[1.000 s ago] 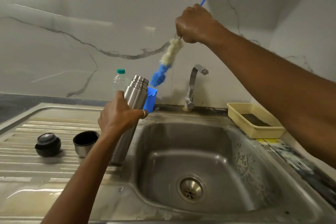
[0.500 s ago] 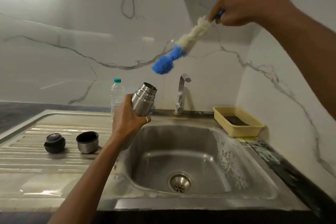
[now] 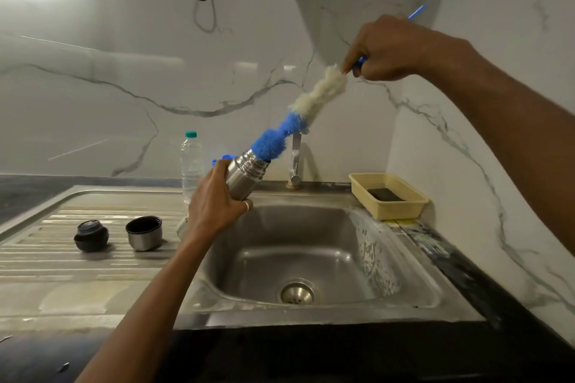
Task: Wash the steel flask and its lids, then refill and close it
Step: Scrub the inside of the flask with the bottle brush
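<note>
White wall panels [image 3: 93, 87] with grey marble veining, smooth and glossy, back the scene. Below them a dark table [image 3: 466, 280] carries a stainless steel sink [image 3: 311, 242]. Its basin is rectangular with rounded corners, dull and water-spotted on the right wall. A ribbed draining board [image 3: 46, 258] spreads to the left.

The right hand [image 3: 389, 50] is raised high at the right, fingers curled tight round the thin blue handle of a long bottle brush [image 3: 298, 115]. The brush slants down and left from that hand. Its upper bristles are shaggy and off-white, its lower bristles fluffy and blue, and the blue tip sits right at the open mouth of the steel flask [image 3: 245, 177].

The left hand [image 3: 214, 205] grips the flask around its upper body, just under the threaded neck. The flask is held in the air over the basin's back left corner, tilted with its mouth up and to the right. It is a brushed, shiny cylinder, and its lower part is hidden behind the hand and wrist.

A pale yellow plastic basket [image 3: 404, 208] with a meshed wall sits at the sink's back right corner, and a dark flat pad [image 3: 385, 194] lies in it. A chrome tap [image 3: 295, 158] rises behind the basin, partly covered by the brush. A clear water bottle [image 3: 190, 162] with a teal cap stands upright left of the flask, behind the left hand.

On the draining board, well apart from both hands, stand the steel cup lid [image 3: 144, 232], open end up with a dark inside, and just left of it the rounded black stopper [image 3: 91, 236]. A round drain [image 3: 297, 293] sits in the basin floor. A ring [image 3: 246, 205] shows on a left finger.
</note>
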`<state>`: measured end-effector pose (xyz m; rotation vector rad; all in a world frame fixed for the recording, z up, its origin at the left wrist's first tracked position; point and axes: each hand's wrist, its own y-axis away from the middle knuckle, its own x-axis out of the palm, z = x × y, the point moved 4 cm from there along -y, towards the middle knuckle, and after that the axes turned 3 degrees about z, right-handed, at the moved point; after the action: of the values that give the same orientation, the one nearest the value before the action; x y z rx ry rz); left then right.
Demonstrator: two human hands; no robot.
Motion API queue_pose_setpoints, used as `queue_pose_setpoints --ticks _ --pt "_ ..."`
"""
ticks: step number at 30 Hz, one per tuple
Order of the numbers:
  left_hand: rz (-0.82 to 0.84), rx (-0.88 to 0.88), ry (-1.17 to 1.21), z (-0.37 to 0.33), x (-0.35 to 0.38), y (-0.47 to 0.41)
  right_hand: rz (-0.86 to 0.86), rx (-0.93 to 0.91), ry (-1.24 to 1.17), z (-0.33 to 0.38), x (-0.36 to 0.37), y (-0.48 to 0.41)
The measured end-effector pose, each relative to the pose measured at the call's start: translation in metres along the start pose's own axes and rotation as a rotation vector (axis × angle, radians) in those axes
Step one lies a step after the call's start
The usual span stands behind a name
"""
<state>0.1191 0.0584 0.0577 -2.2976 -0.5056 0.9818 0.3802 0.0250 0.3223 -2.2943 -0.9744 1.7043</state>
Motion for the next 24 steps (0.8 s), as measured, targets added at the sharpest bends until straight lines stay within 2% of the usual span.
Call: queue_pose_setpoints --ticks 12,19,24 --pt "-0.031 0.012 -0.027 0.02 0.024 0.007 0.089 -0.038 0.023 -0.003 0.035 0.009" --pt "-0.083 0.101 -0.081 0.019 0.024 0.003 0.327 -0.097 -0.101 -0.012 0.035 0.01" --pt "-0.087 0.106 -0.102 0.019 0.025 0.003 0.377 -0.132 -0.22 -0.013 0.044 0.003"
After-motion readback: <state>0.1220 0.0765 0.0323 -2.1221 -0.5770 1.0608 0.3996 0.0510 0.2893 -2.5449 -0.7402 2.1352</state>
